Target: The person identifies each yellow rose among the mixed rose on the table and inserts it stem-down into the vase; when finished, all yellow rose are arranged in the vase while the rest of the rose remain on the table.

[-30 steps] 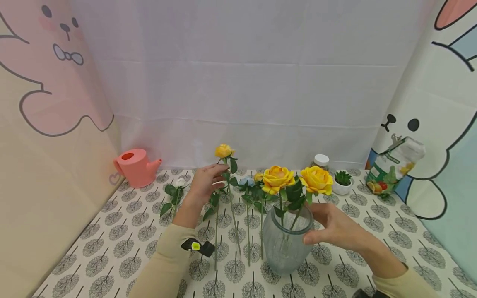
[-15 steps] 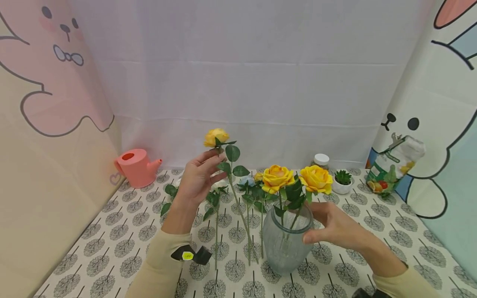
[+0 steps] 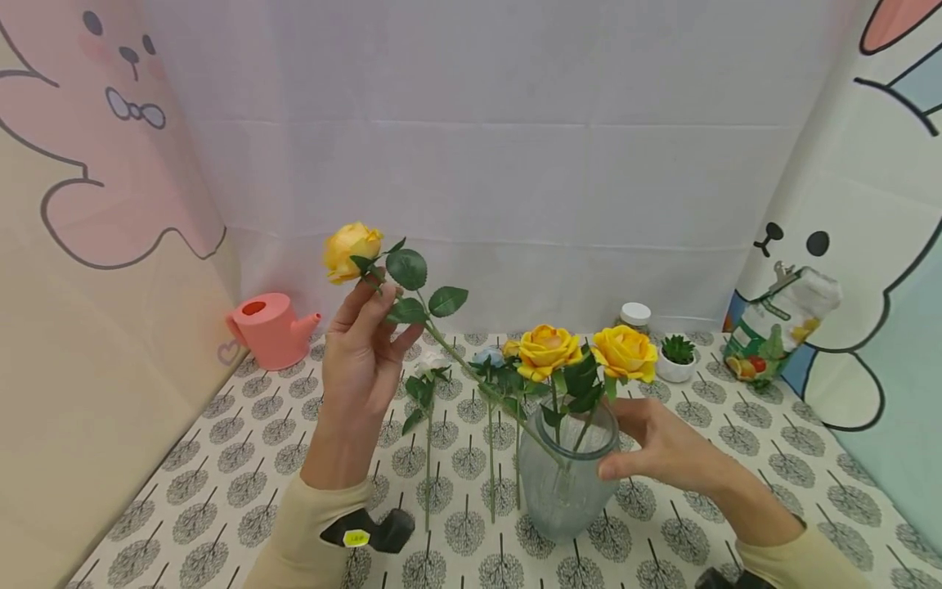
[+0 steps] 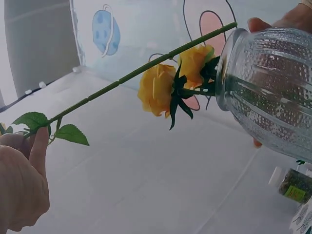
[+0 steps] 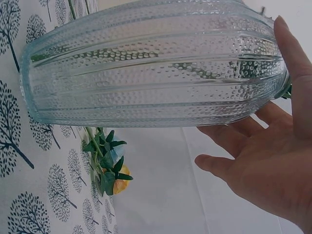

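My left hand [image 3: 361, 352] pinches a yellow rose [image 3: 353, 252] by its stem just below the bloom, raised above the table. The stem slants down to the right, and its lower end overlaps the mouth of a ribbed glass vase [image 3: 562, 507]. In the left wrist view, the stem tip [image 4: 233, 25] is close by the rim; whether it is inside, I cannot tell. Two yellow roses [image 3: 548, 352] stand in the vase. My right hand [image 3: 670, 450] grips the vase near its rim, thumb in front, and some fingers are hidden behind the glass.
Behind the vase lie a white flower [image 3: 430, 364], a blue flower [image 3: 488, 357] and a small yellow flower [image 3: 510, 349]. A pink watering can [image 3: 272, 335] stands back left. Back right are a white-lidded jar [image 3: 634, 315], a potted succulent [image 3: 676, 360] and a printed bag [image 3: 780, 327].
My left hand has lifted the yellow rose and drawn it left and nearer, tilting its stem so the lower end swings right to the vase. The right hand and vase stay put.
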Action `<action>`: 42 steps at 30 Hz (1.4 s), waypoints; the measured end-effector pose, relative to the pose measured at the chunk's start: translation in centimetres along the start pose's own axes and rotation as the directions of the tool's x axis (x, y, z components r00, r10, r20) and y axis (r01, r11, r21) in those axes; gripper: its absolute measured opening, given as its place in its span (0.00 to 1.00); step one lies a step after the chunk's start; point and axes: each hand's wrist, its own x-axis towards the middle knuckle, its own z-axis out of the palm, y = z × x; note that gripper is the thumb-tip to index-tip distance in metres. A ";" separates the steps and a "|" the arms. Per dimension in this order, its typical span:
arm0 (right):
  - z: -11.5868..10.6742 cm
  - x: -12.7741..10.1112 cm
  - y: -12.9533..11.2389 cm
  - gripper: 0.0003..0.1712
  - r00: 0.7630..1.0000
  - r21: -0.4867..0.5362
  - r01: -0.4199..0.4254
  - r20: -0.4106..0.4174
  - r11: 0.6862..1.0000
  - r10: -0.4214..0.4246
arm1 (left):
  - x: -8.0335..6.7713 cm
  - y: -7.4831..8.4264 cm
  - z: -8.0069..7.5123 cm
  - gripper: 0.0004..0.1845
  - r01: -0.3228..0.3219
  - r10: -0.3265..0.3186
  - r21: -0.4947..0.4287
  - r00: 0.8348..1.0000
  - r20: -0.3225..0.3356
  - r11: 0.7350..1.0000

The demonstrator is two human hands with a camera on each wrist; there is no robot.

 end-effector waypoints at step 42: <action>0.0 0.0 0.0 0.32 1.000 0.002 -0.004 -0.005 1.000 0.004 | -4.8 -2.7 2.0 0.17 -0.348 0.262 0.195 0.895 0.362 0.917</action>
